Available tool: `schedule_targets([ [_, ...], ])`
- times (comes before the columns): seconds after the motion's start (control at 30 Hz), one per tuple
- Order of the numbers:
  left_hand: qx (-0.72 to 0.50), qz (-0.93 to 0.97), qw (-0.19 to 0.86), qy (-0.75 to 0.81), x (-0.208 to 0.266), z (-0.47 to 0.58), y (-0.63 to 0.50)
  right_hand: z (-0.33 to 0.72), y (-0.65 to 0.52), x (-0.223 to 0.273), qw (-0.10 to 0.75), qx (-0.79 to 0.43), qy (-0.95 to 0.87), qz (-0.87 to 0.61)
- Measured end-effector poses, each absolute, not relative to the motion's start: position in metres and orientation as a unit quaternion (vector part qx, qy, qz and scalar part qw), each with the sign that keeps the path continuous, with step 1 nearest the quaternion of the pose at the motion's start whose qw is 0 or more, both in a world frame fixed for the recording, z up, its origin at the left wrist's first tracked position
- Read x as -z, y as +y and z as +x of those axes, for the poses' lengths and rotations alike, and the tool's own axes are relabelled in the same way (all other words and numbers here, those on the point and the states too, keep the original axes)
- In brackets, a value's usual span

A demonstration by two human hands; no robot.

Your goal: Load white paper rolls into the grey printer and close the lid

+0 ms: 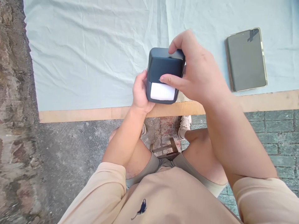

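A small black label printer is held above the near edge of the cloth-covered table, its face turned up toward me. A white paper roll shows in the opening at its near end. My left hand is closed round the printer's left side and underside, with most of its fingers hidden beneath. From the right, my right hand grips the printer. Its thumb lies across the dark cover just above the white paper, and its index finger bends onto the far edge.
A tablet or large phone in a clear-edged case lies on the pale blue cloth at the right. The table's wooden edge runs in front of me. A rough stone wall stands at the left. A wooden stool shows between my legs.
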State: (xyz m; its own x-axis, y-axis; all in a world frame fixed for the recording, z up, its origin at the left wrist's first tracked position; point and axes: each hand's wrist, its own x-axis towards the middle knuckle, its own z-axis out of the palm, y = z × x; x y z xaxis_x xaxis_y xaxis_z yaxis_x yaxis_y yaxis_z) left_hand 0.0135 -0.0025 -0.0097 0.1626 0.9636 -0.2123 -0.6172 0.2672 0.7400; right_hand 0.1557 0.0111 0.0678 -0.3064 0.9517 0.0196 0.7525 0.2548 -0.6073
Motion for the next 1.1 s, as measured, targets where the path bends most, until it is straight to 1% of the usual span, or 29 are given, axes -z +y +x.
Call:
schedule_targets([
  [0.17, -0.582, 0.237, 0.687, 0.366, 0.015, 0.013, 0.001, 0.168, 0.013, -0.069, 0.249, -0.22, -0.798, -0.503],
  [0.3, -0.587, 0.229, 0.688, 0.361, 0.021, 0.012, 0.005, 0.175, 0.012, -0.071, 0.209, -0.226, -0.825, -0.474],
  [0.33, -0.585, 0.222, 0.691, 0.362, 0.021, 0.012, 0.006, 0.174, 0.012, -0.072, 0.212, -0.222, -0.821, -0.481],
  [0.37, -0.584, 0.218, 0.692, 0.364, 0.021, 0.012, 0.006, 0.172, 0.011, -0.072, 0.231, -0.212, -0.811, -0.494],
  [0.5, -0.573, 0.246, 0.705, 0.34, 0.014, 0.014, 0.003, 0.161, 0.008, -0.074, 0.395, -0.111, -0.721, -0.559],
  [0.53, -0.56, 0.264, 0.712, 0.333, 0.012, 0.014, 0.001, 0.159, 0.008, -0.074, 0.399, -0.098, -0.718, -0.562],
  [0.57, -0.547, 0.284, 0.715, 0.329, 0.01, 0.014, -0.001, 0.157, 0.009, -0.074, 0.373, -0.1, -0.732, -0.562],
  [0.67, -0.529, 0.331, 0.712, 0.322, 0.009, 0.014, -0.006, 0.156, 0.01, -0.074, 0.229, -0.134, -0.787, -0.558],
  [0.73, -0.526, 0.347, 0.711, 0.313, 0.01, 0.014, -0.008, 0.156, 0.01, -0.074, 0.152, -0.12, -0.797, -0.572],
  [0.83, -0.518, 0.354, 0.714, 0.31, 0.01, 0.015, -0.01, 0.156, 0.006, -0.074, 0.077, -0.08, -0.804, -0.584],
  [0.87, -0.518, 0.353, 0.714, 0.312, 0.01, 0.016, -0.01, 0.155, 0.005, -0.075, 0.067, -0.079, -0.805, -0.584],
  [0.93, -0.524, 0.345, 0.712, 0.315, 0.01, 0.017, -0.009, 0.156, 0.003, -0.078, 0.093, -0.101, -0.798, -0.587],
  [0.97, -0.531, 0.338, 0.709, 0.317, 0.011, 0.017, -0.009, 0.159, 0.003, -0.079, 0.127, -0.118, -0.792, -0.585],
  [1.0, -0.54, 0.329, 0.706, 0.32, 0.011, 0.017, -0.008, 0.163, 0.005, -0.081, 0.176, -0.141, -0.784, -0.578],
  [1.07, -0.553, 0.308, 0.702, 0.326, 0.014, 0.015, -0.005, 0.178, 0.011, -0.081, 0.303, -0.183, -0.76, -0.546],
  [1.1, -0.557, 0.296, 0.703, 0.328, 0.015, 0.015, -0.004, 0.187, 0.017, -0.08, 0.373, -0.222, -0.732, -0.525],
])
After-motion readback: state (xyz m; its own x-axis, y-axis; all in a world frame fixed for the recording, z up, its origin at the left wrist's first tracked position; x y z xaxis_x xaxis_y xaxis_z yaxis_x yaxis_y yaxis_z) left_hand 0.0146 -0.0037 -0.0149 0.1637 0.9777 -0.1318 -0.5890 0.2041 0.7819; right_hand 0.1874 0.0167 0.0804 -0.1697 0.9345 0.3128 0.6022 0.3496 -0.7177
